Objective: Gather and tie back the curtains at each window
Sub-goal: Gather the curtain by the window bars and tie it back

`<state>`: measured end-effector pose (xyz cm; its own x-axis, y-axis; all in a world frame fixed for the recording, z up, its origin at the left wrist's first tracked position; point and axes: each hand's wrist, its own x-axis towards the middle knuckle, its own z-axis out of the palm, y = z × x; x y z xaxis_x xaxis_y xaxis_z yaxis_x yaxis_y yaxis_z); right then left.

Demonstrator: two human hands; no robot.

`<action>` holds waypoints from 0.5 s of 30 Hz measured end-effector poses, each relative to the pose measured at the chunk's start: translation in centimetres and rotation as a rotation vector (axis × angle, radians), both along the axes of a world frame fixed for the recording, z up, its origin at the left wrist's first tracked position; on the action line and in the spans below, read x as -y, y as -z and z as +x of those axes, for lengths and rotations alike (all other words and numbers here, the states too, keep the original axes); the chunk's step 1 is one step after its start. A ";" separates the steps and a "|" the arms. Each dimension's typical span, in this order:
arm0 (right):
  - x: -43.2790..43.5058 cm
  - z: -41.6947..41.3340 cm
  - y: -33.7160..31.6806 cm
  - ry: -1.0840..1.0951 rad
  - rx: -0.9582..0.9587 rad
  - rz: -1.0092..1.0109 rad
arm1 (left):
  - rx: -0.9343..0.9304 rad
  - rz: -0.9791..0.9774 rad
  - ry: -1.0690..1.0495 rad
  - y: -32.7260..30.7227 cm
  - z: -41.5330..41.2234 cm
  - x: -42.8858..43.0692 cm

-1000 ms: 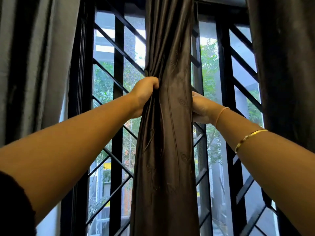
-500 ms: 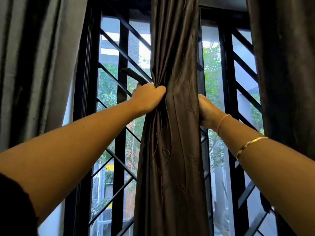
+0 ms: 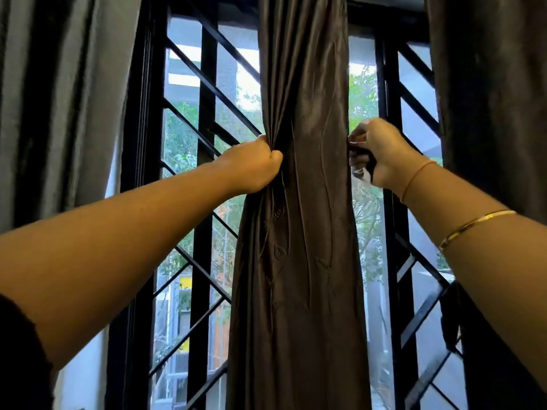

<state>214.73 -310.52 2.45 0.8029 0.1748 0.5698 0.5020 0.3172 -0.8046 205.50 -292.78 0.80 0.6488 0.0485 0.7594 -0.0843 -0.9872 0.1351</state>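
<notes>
The curtain (image 3: 307, 232) hangs bunched up dead centre in the window. The left hand (image 3: 254, 167) is at its 9 o'clock edge, fingers curled tight into the folds. The right hand (image 3: 384, 155) is at 3 o'clock, fingertips pinching a dark strap (image 3: 359, 152) right beside the fabric edge. Black window bars (image 3: 207, 84) sit behind.

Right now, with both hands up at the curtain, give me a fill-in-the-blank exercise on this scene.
The left hand grips the ____ edge of the brown curtain.
The right hand holds a dark strap at the curtain's ____ edge.
The gold bangle sits on the ____ forearm.
Missing words: left; right; right.
</notes>
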 end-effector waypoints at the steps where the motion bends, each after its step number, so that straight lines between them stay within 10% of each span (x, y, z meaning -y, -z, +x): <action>1: 0.3 -0.2 0.0 -0.051 -0.021 0.054 | -0.005 0.006 -0.017 -0.1 0.0 0.3; 6: 0.5 -2.0 1.0 -0.178 0.070 0.077 | -0.033 0.039 -0.109 -0.2 -0.4 2.1; 11: 0.3 -1.9 0.9 0.627 0.573 -0.355 | -0.034 0.016 -0.113 0.0 -1.1 3.8; 15: -0.5 -2.5 0.6 0.596 0.532 -0.244 | -0.057 -0.109 -0.012 0.1 -1.6 5.2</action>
<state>212.24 -310.02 1.85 0.4340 -0.0266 0.9005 0.8630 -0.2746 -0.4240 203.87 -297.99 0.67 0.6895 0.1370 0.7112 -0.0618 -0.9672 0.2463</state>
